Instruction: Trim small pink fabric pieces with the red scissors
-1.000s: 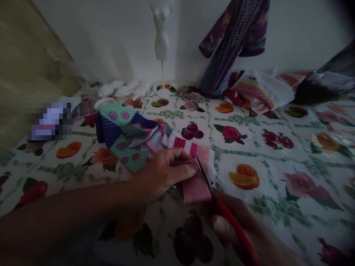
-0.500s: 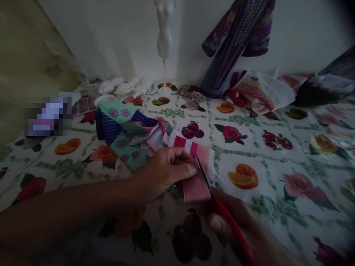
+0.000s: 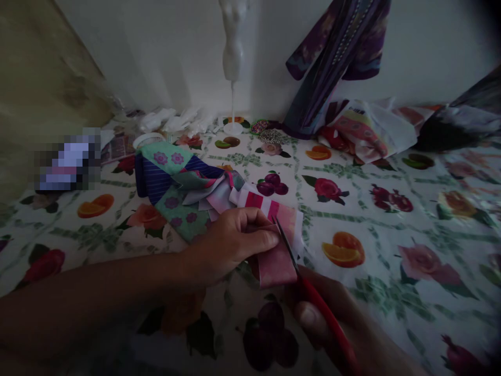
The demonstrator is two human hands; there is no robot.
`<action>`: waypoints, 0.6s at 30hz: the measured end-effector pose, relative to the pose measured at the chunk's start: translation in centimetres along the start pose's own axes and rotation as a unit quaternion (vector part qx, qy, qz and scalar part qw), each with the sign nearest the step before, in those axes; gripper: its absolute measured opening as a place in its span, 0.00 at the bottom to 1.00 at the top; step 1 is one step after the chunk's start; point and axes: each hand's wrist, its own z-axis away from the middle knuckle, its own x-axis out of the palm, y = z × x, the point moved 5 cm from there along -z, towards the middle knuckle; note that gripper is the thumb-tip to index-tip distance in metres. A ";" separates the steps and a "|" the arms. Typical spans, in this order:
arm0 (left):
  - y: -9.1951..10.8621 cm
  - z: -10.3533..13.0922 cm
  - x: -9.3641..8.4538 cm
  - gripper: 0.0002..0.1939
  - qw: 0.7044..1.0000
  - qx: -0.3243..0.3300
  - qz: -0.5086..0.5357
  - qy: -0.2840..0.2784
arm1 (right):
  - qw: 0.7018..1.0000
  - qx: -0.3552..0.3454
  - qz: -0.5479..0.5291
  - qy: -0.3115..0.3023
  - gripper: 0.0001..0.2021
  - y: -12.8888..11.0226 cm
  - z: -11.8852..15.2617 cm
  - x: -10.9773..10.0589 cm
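Note:
Between the thumb and fingers of my left hand is a folded piece of pink fabric. My right hand grips red-handled scissors, whose dark blades lie along the right edge of the pink fabric, nearly closed. Behind the hands, a strip with white, magenta and pale pink bands rests on the table, partly covered by the left fingers. Left of it lies a heap of fabric pieces, among them green cloth with purple flowers and blue striped cloth.
A fruit-and-flower tablecloth covers the table. Along the wall stand a small white mannequin and a purple patterned garment. Plastic bags lie at the back right, beaded items near the mannequin. A pixelated object is at left.
Almost nothing differs. Both hands, the fabric and the scissors keep their places; the view has shifted very slightly.

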 end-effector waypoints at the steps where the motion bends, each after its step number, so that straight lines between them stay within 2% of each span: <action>1: 0.0 0.0 0.0 0.07 1.000 0.002 -0.001 0.002 | 1.000 0.014 -0.014 -0.014 0.17 0.1 0.0 0.1; 3: 0.2 0.1 0.0 0.07 1.000 0.001 -0.006 0.007 | 0.999 0.033 -0.023 -0.023 0.18 0.2 0.0 0.1; 8: 0.5 0.3 0.3 0.07 1.000 0.003 -0.001 0.010 | 1.000 0.026 -0.005 -0.006 0.18 0.2 0.0 -0.1; 18: -0.1 0.0 0.1 0.07 1.000 0.007 0.016 0.003 | 0.999 0.027 -0.016 -0.007 0.18 0.4 0.0 0.3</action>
